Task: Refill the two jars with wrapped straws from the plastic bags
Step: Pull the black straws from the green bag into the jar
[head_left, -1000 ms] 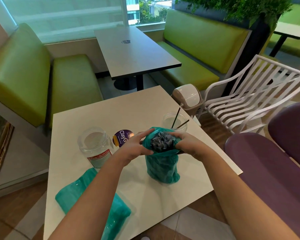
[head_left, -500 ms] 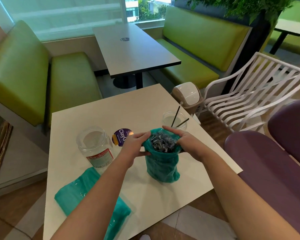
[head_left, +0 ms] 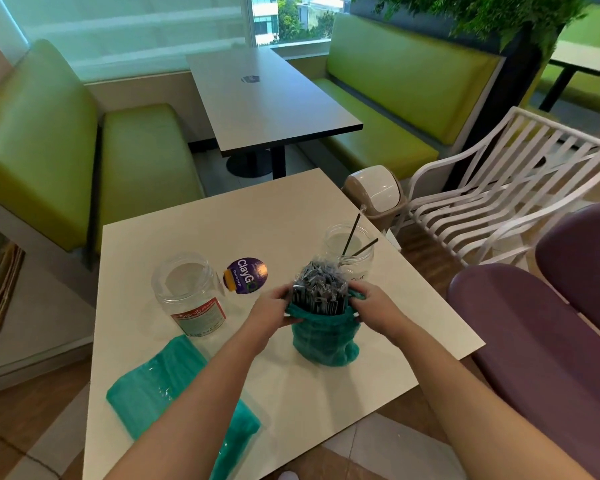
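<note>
Both hands are on the teal bag (head_left: 323,341) standing mid-table (head_left: 187,233): left hand (head_left: 274,311) and right hand (head_left: 374,308) have fingers curled round its rolled-down rim, the wrapped straws (head_left: 319,289) poking out. One jar (head_left: 187,292) sits left, the other jar (head_left: 352,251) right behind the bag. A second bag (head_left: 174,393) lies flat near the front edge.

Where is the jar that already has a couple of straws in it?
In the head view, the jar with two straws stands on the right side of the white table, just behind the upright teal bag that both hands hold.
</note>
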Demonstrator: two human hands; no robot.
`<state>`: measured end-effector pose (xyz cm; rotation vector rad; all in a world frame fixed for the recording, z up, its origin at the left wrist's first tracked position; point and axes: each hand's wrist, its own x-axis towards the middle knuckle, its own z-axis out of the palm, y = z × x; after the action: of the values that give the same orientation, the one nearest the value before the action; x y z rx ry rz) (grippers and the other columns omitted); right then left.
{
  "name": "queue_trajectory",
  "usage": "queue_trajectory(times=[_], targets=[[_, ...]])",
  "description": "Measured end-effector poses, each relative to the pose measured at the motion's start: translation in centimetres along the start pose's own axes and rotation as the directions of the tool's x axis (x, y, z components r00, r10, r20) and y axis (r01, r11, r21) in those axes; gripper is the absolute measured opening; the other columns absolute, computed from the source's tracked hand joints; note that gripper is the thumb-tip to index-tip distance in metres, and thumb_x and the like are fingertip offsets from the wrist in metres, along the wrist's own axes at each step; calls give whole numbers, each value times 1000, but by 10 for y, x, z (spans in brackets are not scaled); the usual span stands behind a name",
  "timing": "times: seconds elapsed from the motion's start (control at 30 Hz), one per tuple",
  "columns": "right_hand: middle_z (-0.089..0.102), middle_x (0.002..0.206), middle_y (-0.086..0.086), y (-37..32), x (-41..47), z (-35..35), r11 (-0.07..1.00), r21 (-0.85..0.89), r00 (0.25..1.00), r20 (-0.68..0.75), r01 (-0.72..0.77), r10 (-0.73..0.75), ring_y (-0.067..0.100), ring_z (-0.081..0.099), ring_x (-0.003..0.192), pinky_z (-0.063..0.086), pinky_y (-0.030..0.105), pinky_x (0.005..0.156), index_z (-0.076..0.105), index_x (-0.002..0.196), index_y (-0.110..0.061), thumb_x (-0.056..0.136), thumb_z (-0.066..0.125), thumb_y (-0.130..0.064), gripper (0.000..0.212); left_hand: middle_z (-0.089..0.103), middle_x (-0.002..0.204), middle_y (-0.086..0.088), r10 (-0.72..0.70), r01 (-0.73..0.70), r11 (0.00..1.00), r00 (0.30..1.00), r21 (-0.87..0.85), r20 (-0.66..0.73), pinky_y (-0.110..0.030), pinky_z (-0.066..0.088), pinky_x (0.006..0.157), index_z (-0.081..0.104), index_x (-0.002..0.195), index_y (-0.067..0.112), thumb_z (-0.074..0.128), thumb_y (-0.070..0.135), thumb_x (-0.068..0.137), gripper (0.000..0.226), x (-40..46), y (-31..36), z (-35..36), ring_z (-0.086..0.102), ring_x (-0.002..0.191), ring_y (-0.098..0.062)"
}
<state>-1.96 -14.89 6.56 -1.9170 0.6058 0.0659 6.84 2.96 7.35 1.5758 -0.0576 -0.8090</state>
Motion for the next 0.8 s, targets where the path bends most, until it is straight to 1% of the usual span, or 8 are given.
queue_trajectory(times=[0.1,0.2,0.3,0.37,0.47,0.6,0.7,0.8], targets=[[55,128,2,-2,-4,-3,992,119,996,-79,50,-41,27,57,114,55,44,90,62,125,-27,91,47,1,47,57,132,-11,49,-36,995,991,-98,128,-39,58,84,59,123,18,48,0,84,44,-2,0,-10,53,120,-27],[53,129,4,-3,-9,-5,964,259,997,-47,66,-56,24,57,112,57,32,84,61,120,-33,88,49,3,49,54,127,3,81,-152,952,962,265,262,-22,48,87,39,136,28,68,8,69,75,-5,4,-13,52,114,-14],[50,134,-1,2,-11,3,982,159,995,-10,97,-97,20,46,127,42,35,107,58,125,-34,83,50,9,60,48,133,6,124,-181,864,981,470,149,-28,41,101,32,141,29,94,33,53,108,2,-3,-3,46,122,-11],[47,140,1,9,-9,10,993,79,996,-1,92,-92,18,39,133,33,29,112,54,135,-28,81,48,13,68,51,131,6,170,-163,835,985,526,36,-37,43,105,40,137,29,92,60,32,122,9,-11,2,47,122,-12],[42,146,2,23,-5,17,992,-58,994,-16,110,-111,21,34,138,27,29,114,44,144,-29,83,50,11,72,62,115,5,204,-125,795,977,593,-66,-42,52,96,58,118,29,83,79,24,109,31,-25,-2,57,112,-14],[40,136,-2,46,-3,21,840,-541,992,-84,37,-98,24,33,123,30,38,102,30,146,-49,95,55,-25,62,57,119,6,249,-169,828,965,534,-80,-35,48,97,50,115,28,91,61,37,94,17,-11,3,54,114,-15],[44,131,0,47,-4,21,840,-540,983,-118,52,-138,22,33,118,32,36,99,38,144,-46,94,57,-31,56,56,115,10,240,-187,877,968,442,-67,-26,44,94,45,123,25,93,31,57,82,13,-13,6,54,112,-11],[47,133,1,31,-5,21,919,-370,962,-171,137,-213,20,32,118,29,34,104,43,145,-31,89,58,-18,60,60,124,2,276,-215,888,956,406,-96,-35,46,102,45,131,19,92,31,59,87,14,-18,5,55,119,-17]])
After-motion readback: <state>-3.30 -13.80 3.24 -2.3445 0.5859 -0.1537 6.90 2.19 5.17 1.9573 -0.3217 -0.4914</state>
